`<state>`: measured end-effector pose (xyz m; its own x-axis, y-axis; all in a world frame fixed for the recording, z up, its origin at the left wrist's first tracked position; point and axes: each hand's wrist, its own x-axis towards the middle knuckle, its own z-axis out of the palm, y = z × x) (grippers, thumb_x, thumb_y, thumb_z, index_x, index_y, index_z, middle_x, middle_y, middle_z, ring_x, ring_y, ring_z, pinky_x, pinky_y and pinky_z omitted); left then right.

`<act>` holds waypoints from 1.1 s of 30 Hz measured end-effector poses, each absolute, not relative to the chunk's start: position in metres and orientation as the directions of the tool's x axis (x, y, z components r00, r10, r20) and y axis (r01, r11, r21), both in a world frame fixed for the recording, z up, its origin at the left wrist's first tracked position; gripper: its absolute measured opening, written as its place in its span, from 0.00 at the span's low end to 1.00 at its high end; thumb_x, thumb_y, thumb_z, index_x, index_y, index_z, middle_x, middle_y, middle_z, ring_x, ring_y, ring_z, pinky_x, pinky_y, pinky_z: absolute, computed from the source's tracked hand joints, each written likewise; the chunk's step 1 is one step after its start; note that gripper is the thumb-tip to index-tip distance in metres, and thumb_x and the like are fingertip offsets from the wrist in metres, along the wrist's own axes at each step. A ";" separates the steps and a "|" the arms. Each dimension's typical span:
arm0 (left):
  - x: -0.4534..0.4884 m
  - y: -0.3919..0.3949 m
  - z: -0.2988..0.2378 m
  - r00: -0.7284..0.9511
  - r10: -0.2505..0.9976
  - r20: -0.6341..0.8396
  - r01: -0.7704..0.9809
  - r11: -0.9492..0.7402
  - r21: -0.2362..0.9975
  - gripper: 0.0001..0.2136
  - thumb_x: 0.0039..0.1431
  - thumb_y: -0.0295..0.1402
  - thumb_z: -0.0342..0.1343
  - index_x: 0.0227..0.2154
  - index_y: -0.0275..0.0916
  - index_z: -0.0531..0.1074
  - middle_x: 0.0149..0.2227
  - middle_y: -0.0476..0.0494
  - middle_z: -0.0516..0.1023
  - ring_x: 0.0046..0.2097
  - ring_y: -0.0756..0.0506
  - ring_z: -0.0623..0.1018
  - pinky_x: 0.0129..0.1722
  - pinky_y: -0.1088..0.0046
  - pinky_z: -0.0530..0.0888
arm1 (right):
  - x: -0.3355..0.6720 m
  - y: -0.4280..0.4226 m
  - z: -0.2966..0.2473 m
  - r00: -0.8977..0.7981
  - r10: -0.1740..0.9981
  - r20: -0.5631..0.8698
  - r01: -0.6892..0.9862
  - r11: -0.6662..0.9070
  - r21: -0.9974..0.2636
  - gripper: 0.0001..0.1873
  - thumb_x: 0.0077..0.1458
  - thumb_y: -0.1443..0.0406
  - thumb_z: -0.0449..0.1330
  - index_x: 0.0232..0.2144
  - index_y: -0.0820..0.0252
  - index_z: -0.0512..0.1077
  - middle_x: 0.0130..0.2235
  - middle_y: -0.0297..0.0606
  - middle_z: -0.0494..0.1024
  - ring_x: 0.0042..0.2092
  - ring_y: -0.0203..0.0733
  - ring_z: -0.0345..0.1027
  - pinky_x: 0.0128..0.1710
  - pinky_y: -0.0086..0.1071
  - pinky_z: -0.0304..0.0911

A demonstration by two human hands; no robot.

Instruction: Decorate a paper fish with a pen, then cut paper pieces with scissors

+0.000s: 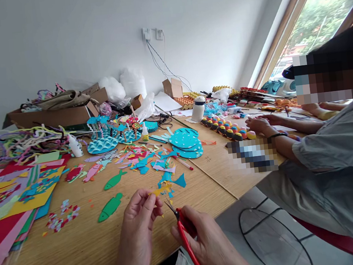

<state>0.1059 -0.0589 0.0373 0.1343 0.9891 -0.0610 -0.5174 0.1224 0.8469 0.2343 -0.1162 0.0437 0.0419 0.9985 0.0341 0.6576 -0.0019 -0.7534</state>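
Between the thumb and fingers of my left hand (141,226) is a strip of yellow paper (162,190). My right hand (203,231) is wrapped round red-handled scissors (185,238), whose dark tips point up towards the strip, a little below it. Two green paper fish (110,207) lie on the wooden table to the left of my left hand. Beyond the strip are blue paper scraps (165,177) and a loose heap of coloured cuttings (139,156). Small yellow bits have fallen under my fingers.
Stacked coloured paper (15,202) covers the table's left side. Glue bottles (145,132) stand behind the cuttings, near blue round pieces (185,139). A thin wooden stick (215,181) reaches the right table edge. A co-worker (329,132) sits at the right, hands by a painted egg-carton strip (227,127).
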 end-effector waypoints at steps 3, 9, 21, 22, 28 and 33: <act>0.110 -0.062 0.038 0.140 0.987 -0.085 -0.522 0.146 0.840 0.06 0.45 0.33 0.63 0.26 0.40 0.72 0.25 0.52 0.74 0.29 0.52 0.72 0.30 0.79 0.71 | 0.231 -0.110 0.042 0.053 0.998 0.039 0.657 -0.006 -0.754 0.12 0.48 0.63 0.53 0.19 0.57 0.53 0.19 0.26 0.57 0.22 0.32 0.48 0.21 0.25 0.43; 0.115 -0.066 0.042 0.178 0.978 -0.107 -0.527 0.187 0.829 0.06 0.45 0.33 0.63 0.25 0.39 0.72 0.27 0.51 0.75 0.31 0.51 0.73 0.32 0.77 0.71 | 0.229 -0.106 0.044 0.061 0.995 0.076 0.651 0.018 -0.759 0.14 0.51 0.58 0.53 0.20 0.58 0.56 0.20 0.28 0.60 0.22 0.32 0.49 0.22 0.26 0.43; 0.121 -0.069 0.042 0.210 0.969 -0.130 -0.540 0.226 0.811 0.06 0.45 0.33 0.62 0.25 0.39 0.71 0.25 0.53 0.75 0.28 0.52 0.73 0.30 0.79 0.70 | 0.229 -0.104 0.039 0.076 0.995 0.067 0.620 0.006 -0.784 0.14 0.51 0.60 0.54 0.20 0.59 0.57 0.19 0.28 0.60 0.22 0.31 0.49 0.21 0.25 0.44; 0.122 -0.069 0.042 0.210 0.969 -0.131 -0.540 0.227 0.810 0.06 0.45 0.33 0.62 0.25 0.39 0.71 0.24 0.53 0.74 0.28 0.52 0.73 0.30 0.79 0.70 | 0.229 -0.104 0.039 0.080 0.995 0.067 0.623 0.002 -0.782 0.13 0.51 0.60 0.54 0.20 0.59 0.58 0.19 0.28 0.60 0.22 0.32 0.50 0.21 0.25 0.44; 0.123 -0.069 0.043 0.193 0.971 -0.138 -0.534 0.222 0.816 0.07 0.44 0.33 0.63 0.25 0.38 0.71 0.24 0.52 0.74 0.28 0.51 0.73 0.30 0.79 0.70 | 0.229 -0.102 0.036 0.095 0.991 0.094 0.648 0.010 -0.762 0.14 0.51 0.59 0.54 0.20 0.59 0.58 0.19 0.28 0.60 0.22 0.32 0.50 0.21 0.25 0.44; 0.121 -0.064 0.044 0.203 0.971 -0.129 -0.523 0.219 0.824 0.07 0.44 0.33 0.63 0.25 0.38 0.71 0.25 0.52 0.74 0.28 0.52 0.73 0.30 0.79 0.70 | 0.229 -0.098 0.031 0.081 0.987 0.137 0.655 0.051 -0.754 0.16 0.52 0.57 0.54 0.18 0.58 0.57 0.18 0.28 0.59 0.21 0.32 0.49 0.21 0.25 0.44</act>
